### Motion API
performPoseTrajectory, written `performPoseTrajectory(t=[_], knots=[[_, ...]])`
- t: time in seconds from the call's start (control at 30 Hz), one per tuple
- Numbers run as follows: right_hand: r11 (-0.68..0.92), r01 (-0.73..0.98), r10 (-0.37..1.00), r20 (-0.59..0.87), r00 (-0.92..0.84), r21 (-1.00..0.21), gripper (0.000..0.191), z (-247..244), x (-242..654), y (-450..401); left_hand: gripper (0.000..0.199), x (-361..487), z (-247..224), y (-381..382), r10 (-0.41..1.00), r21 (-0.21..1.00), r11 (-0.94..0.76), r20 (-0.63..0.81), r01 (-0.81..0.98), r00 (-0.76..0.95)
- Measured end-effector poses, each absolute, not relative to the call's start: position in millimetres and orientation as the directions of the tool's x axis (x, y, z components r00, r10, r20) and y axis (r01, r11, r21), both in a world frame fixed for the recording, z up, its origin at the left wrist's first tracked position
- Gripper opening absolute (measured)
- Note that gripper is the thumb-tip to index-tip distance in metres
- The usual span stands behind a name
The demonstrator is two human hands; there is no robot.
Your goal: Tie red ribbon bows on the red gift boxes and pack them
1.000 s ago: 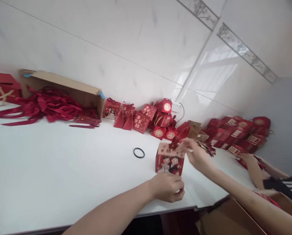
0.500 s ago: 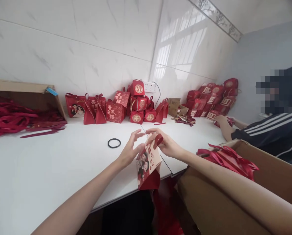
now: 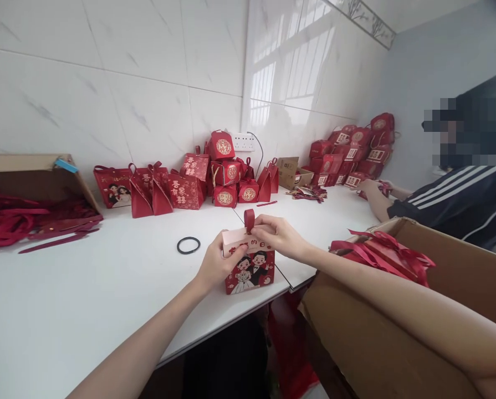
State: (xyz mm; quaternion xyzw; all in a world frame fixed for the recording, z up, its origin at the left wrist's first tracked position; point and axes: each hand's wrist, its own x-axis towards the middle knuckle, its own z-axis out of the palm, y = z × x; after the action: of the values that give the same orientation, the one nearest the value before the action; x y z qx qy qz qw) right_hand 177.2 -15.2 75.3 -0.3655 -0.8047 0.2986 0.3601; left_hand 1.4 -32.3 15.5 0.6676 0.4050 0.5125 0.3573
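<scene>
A red and pale pink paper gift box (image 3: pixel 251 271) with a cartoon couple on its front stands upright near the table's front edge. My left hand (image 3: pixel 218 260) grips its left side, thumb across the front near the top. At the upper right, my right hand (image 3: pixel 279 235) pinches the box's top edge beside the ribbon loop. That dark red ribbon loop (image 3: pixel 249 219) sticks up from the top of the box. The fingers behind the box are partly hidden.
A black ring (image 3: pixel 188 245) lies on the white table (image 3: pixel 106 310). Finished-looking red boxes (image 3: pixel 185 191) line the wall. Ribbons fill a carton (image 3: pixel 81 194) at left; another carton (image 3: pixel 356 327) stands at right. A person (image 3: pixel 459 205) handles red items behind it.
The box has turned to show its couple side and stands straighter. My left hand has closed on its side, and my right hand has closed on its top edge. The view has shifted slightly.
</scene>
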Motion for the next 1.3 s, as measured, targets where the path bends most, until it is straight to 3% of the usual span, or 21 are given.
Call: performPoseTrajectory(t=[0.23, 0.37, 0.5, 0.63, 0.8, 0.97, 1.3], knots=[[0.586, 0.374, 0.768, 0.346, -0.539, -0.719, 0.015, 77.4, 171.0, -18.5, 0.024, -3.3, 37.1, -32.9, 0.775, 0.753, -0.616, 0.631, 0.231, 0.010], [0.593, 0.351, 0.755, 0.349, -0.556, -0.724, 0.017, 76.8, 168.3, -20.7, 0.007, -4.1, 44.2, -36.4, 0.680, 0.602, -0.697, 0.727, 0.389, 0.094], [0.644, 0.426, 0.747, 0.404, -0.528, -0.635, 0.014, 75.5, 167.1, -22.0, 0.021, -4.0, 43.5, -37.7, 0.565, 0.451, -0.787, 0.800, 0.420, 0.200], [0.702, 0.481, 0.708, 0.449, -0.545, -0.525, 0.012, 74.6, 166.9, -23.8, 0.019, -1.9, 42.4, -38.5, 0.639, 0.563, -0.732, 0.763, 0.384, 0.097], [0.722, 0.456, 0.687, 0.459, -0.563, -0.521, 0.013, 74.3, 167.2, -25.3, 0.018, 0.8, 42.0, -41.0, 0.804, 0.792, -0.569, 0.592, 0.223, -0.050], [0.698, 0.419, 0.698, 0.424, -0.577, -0.580, 0.016, 73.9, 167.6, -24.0, 0.012, 0.1, 41.9, -40.7, 0.732, 0.710, -0.655, 0.681, 0.259, -0.016], [0.642, 0.375, 0.730, 0.383, -0.566, -0.669, 0.014, 74.4, 168.3, -22.2, 0.024, -4.9, 45.6, -44.0, 0.671, 0.610, -0.725, 0.729, 0.320, 0.133]])
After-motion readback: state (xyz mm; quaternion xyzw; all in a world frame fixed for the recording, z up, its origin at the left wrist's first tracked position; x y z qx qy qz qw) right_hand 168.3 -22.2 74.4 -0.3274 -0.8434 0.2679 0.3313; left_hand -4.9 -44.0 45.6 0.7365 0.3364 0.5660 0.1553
